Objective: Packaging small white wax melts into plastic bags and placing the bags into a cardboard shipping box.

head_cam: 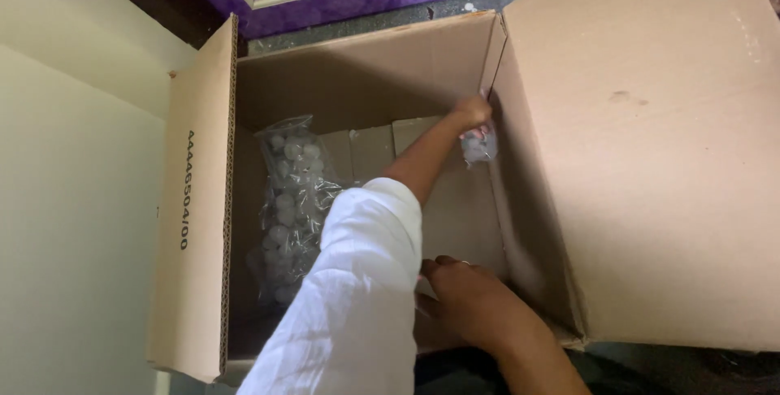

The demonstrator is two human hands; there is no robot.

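A small clear packet (pixel 479 146) was held in the closed fingers of the left hand (pixel 472 112) at the far right of the cardboard box (pixel 366 78); the right hand (pixel 463 293) was rested at the near edge, its fingers hidden.

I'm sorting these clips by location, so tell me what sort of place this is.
Probably a packing or storage spot, though little of the room shows. A large open cardboard box sits on the floor, a clear bag of small round pieces leans inside it, and a hand reaches into its far corner.

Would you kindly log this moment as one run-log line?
left hand: holds small clear packet at far corner inside cardboard box | right hand: on near edge | clear bag of pale round pieces: inside, left
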